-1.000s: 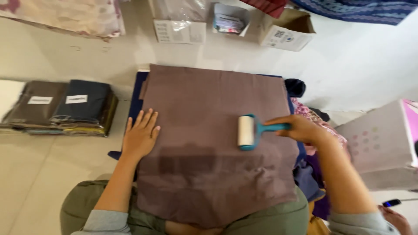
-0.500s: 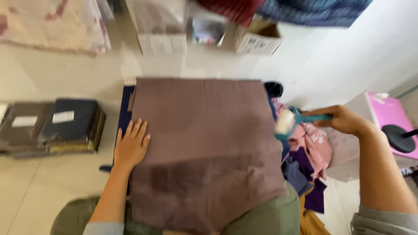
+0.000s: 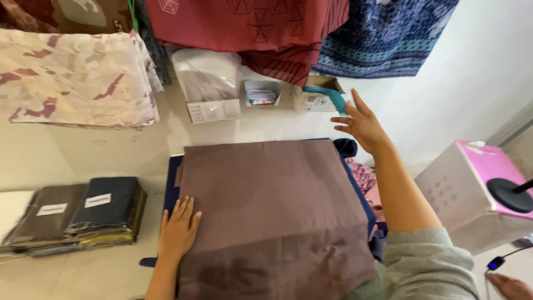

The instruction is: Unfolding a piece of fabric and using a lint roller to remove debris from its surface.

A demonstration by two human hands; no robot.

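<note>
The left hand (image 3: 179,233) lies flat, fingers (image 3: 186,210) spread and holding nothing, palm down on the near left edge of the brown cloth (image 3: 272,205). The right hand (image 3: 361,125) is out past the cloth's far right corner, fingers open and splayed, just beside the teal handle (image 3: 327,95) that sticks out of a small box (image 3: 311,101); it grips nothing. The cloth is spread over a dark blue pad (image 3: 168,189) on the floor and onto the lap. It looks thin, soft and light, likely to slide and wrinkle under a push, so a flat palm steadies it best; lifting would go by corners or a folded edge. Packed cloths (image 3: 78,214) lie stacked to the left
</note>
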